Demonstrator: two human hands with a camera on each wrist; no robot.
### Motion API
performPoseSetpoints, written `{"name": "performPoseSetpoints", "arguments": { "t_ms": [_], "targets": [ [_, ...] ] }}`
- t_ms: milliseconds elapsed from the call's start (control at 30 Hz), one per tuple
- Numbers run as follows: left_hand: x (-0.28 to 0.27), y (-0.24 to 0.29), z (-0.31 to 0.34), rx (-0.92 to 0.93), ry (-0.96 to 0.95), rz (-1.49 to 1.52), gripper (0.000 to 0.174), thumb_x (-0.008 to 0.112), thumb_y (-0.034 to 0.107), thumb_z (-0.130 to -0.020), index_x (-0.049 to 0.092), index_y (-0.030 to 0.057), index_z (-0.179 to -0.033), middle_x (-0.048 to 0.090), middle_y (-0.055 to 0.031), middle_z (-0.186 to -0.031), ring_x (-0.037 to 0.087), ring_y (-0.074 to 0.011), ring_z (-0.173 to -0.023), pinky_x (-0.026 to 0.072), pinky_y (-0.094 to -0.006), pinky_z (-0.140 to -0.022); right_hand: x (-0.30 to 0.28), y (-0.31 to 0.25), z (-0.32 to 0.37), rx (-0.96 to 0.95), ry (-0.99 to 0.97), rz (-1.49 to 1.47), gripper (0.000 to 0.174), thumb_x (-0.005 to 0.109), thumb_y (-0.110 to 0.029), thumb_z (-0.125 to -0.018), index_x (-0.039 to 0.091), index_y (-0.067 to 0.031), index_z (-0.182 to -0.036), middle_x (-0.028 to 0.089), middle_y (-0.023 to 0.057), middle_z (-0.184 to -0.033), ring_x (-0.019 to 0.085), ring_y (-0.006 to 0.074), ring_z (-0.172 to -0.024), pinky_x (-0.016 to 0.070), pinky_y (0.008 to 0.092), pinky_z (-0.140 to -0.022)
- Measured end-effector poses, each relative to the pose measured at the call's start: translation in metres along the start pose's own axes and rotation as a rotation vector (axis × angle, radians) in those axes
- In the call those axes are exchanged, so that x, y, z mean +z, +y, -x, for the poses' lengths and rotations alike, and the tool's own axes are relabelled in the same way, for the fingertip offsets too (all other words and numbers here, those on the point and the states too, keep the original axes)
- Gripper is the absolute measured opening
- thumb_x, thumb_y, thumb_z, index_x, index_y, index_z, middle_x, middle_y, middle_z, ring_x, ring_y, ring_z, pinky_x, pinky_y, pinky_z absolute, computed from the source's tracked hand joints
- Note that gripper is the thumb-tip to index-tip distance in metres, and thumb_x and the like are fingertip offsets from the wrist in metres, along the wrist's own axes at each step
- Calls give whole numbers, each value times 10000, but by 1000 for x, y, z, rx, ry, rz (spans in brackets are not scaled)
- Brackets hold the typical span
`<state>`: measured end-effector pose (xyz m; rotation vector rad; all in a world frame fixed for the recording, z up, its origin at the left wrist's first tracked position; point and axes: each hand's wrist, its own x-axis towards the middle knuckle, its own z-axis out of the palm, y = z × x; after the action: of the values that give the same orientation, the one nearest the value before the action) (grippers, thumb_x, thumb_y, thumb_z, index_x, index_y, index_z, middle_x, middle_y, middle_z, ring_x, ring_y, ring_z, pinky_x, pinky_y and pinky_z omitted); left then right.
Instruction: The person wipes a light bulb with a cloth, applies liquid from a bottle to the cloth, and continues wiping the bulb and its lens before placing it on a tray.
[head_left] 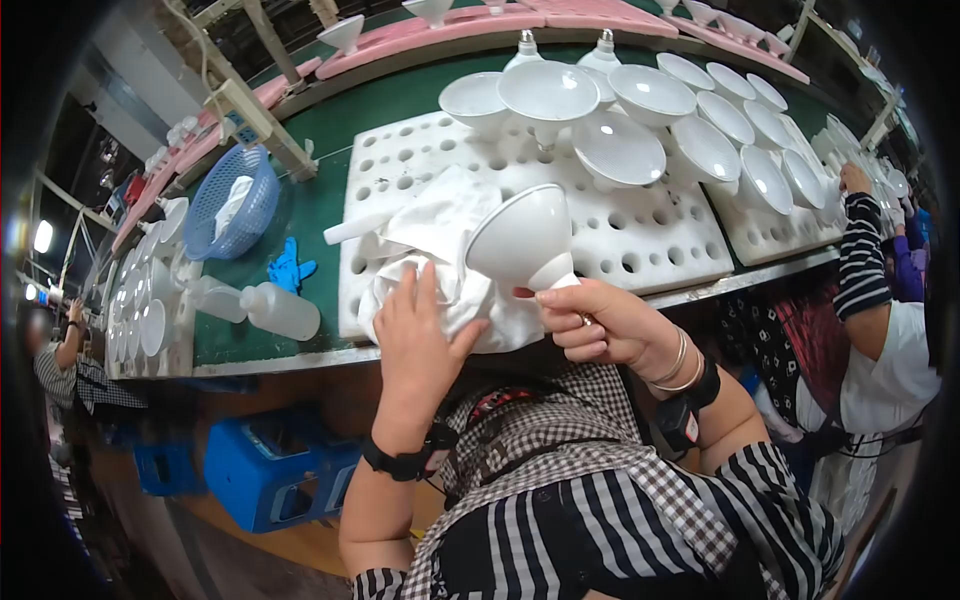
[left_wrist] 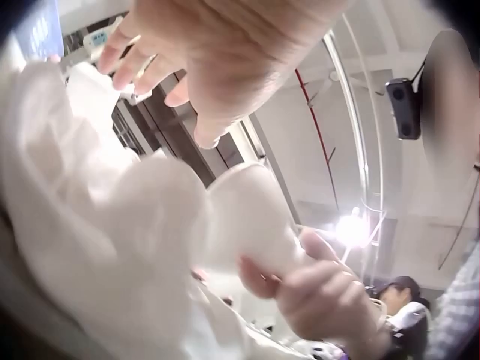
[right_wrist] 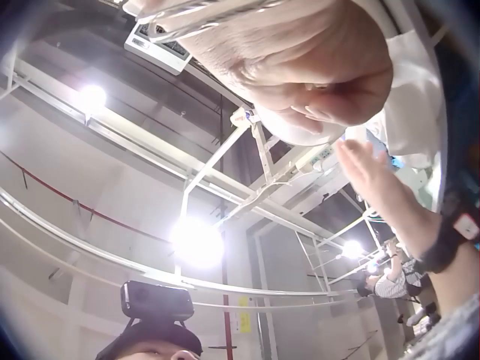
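In the head view the right hand [head_left: 615, 322] grips a white cone-shaped lamp [head_left: 520, 238] by its narrow base, with the wide face turned left toward a white cloth [head_left: 440, 215]. The left hand [head_left: 418, 335] rests with extended fingers on the near part of that cloth, left of the lamp. In the left wrist view the left hand [left_wrist: 232, 56] has spread fingers above the cloth [left_wrist: 97, 217], and the right hand [left_wrist: 322, 296] holds the lamp [left_wrist: 251, 217]. The right wrist view shows the right hand [right_wrist: 300, 64] with curled fingers and the left hand [right_wrist: 390, 184] beyond.
Several white lamps [head_left: 620, 148] stand in a perforated foam board [head_left: 400, 150]. At the left are a blue basket [head_left: 228, 205], a blue glove [head_left: 290, 266] and plastic bottles [head_left: 282, 311]. Blue stools [head_left: 255, 475] stand below the table edge. Another person's arm [head_left: 865, 255] is at the right.
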<state>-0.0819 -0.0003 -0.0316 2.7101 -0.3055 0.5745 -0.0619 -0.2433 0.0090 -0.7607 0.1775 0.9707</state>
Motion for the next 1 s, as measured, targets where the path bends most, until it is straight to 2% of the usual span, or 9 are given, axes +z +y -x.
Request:
{"name": "performPoseSetpoints", "arguments": {
  "t_ms": [100,267,367,500,600,667,800,900,1000],
  "targets": [
    [-3,-3,-8,-49,-262,-73,553,819,226,-698,649,75,-1202,618,-156,-1210,559,-356,-1075,405,-459,-958,-8,-2,1,26,-81,-186,232,562,-192,-994,521,-69,-1186,399,-64,-645,311,9,-429,259,168,-372],
    [6,-39,-23,-256,44,607,242,642,30,-801,681,-1,-1037,655,-138,-875,615,-285,-955,481,-368,-834,-11,-2,6,29,-102,-282,268,535,-154,-989,491,-41,-1228,404,-58,-644,318,13,-423,268,170,-369],
    [-15,-16,-41,-456,199,941,265,640,4,-800,663,-10,-1064,656,-144,-975,620,-290,-986,486,-358,-870,-8,0,4,5,-111,-244,197,525,-124,-978,500,-48,-1158,412,-56,-639,325,14,-421,269,175,-366],
    [-22,50,-67,379,299,353,449,734,67,-711,646,62,-1151,609,-147,-1158,613,-339,-1000,491,-366,-904,-1,2,-3,92,-104,-202,58,517,-97,-967,494,-71,-1013,422,-55,-629,329,11,-417,268,177,-362],
    [-4,61,-81,475,222,151,438,750,121,-685,665,74,-1111,597,-159,-1203,615,-355,-987,512,-358,-857,-7,-1,-4,136,-126,-203,22,510,-84,-962,492,-76,-972,425,-56,-629,323,10,-412,258,178,-352],
    [10,54,-86,285,41,438,364,686,195,-854,640,11,-1165,627,-155,-1168,639,-336,-896,515,-362,-787,-13,-2,-4,147,-143,-253,72,504,-64,-953,500,-63,-1026,427,-53,-638,312,12,-402,244,181,-337],
    [40,19,-95,-196,94,797,225,652,187,-899,680,37,-1064,677,-188,-947,630,-390,-808,502,-392,-709,-6,-1,-5,140,-118,-262,265,515,-50,-940,470,-43,-1201,443,-39,-656,316,18,-402,247,181,-342],
    [51,-9,-86,-101,238,564,244,583,221,-985,673,2,-1044,653,-122,-723,633,-287,-688,480,-356,-648,-6,6,-3,120,-109,-198,283,525,-47,-936,467,-54,-1212,453,-30,-664,318,17,-409,248,178,-348],
    [25,7,-79,-484,312,1012,269,568,204,-1009,641,-51,-1055,625,-13,-764,543,-66,-693,445,-247,-580,-2,7,2,86,-54,-112,303,557,-37,-923,450,-58,-1206,454,-28,-671,322,16,-420,258,178,-358]
  ]
}}
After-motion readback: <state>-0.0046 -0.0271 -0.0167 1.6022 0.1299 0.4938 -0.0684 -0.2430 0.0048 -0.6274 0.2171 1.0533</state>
